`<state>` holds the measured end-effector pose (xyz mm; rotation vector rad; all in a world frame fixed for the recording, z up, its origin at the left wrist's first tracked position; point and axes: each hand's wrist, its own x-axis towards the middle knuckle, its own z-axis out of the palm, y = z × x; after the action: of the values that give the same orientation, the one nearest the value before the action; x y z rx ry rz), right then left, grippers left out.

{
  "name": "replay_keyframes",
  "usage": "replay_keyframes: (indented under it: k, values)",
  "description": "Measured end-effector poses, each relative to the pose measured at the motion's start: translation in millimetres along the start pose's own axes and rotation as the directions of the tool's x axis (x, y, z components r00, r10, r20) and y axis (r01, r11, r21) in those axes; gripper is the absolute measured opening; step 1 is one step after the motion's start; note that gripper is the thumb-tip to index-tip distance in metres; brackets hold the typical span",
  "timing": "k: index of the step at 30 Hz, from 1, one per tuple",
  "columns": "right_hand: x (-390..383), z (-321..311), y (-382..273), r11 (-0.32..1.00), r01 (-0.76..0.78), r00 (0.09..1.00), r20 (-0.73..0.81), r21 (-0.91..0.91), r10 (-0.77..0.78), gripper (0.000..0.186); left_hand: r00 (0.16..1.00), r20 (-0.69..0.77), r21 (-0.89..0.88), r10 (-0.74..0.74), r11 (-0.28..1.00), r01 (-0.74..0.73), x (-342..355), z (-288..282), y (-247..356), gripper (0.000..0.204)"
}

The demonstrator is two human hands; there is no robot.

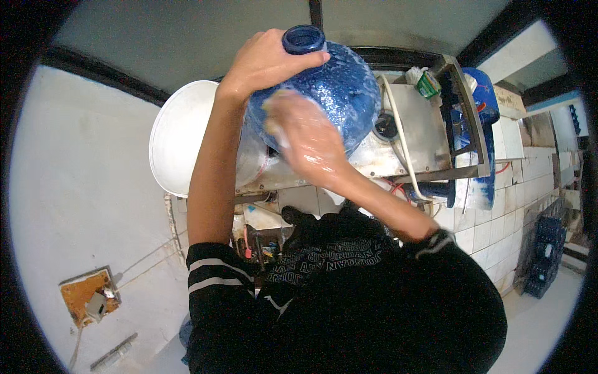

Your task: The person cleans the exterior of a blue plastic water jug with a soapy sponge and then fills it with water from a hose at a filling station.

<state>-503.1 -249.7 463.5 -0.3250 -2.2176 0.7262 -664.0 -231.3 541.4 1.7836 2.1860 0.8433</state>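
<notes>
At upper centre, my left hand (271, 62) grips the blue jug (349, 87) near its neck; my wet right hand (308, 134) holds a blurred yellowish sponge (270, 123) against it. Suds could make the jug slip.

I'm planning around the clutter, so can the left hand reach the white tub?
Likely yes: the white tub stands beside the left forearm, nothing visibly between, though the left hand is on the blue bottle.

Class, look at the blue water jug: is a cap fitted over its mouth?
No, the neck of the blue water jug shows an open mouth.
</notes>
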Motion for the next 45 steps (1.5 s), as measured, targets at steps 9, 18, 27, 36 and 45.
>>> replay_keyframes:
  k: [9,18,27,36,45]
  values:
    - [67,-31,48,0.908,-0.404,0.914,-0.082,-0.114,0.397,0.037,0.998,-0.030,0.055,-0.063,0.996,0.065,-2,7,-11,0.051]
    - [-8,16,-8,0.957,0.028,0.996,-0.071,-0.288,-0.051,0.052,0.987,0.147,-0.099,-0.065,0.992,0.080,-8,-26,31,0.050]
    - [34,-32,44,0.912,0.300,0.943,-0.054,-0.279,-0.327,0.020,0.987,0.143,0.067,-0.076,0.995,0.067,3,-9,-2,0.059]
    - [27,-28,53,0.980,-0.078,0.935,-0.354,-0.183,0.008,0.023,0.998,0.065,0.020,0.000,1.000,-0.001,3,-2,-7,0.061]
    - [37,24,-8,0.954,0.062,0.993,0.118,-0.292,-0.029,0.037,0.998,0.028,0.050,-0.052,0.997,0.051,-3,-1,-2,0.062]
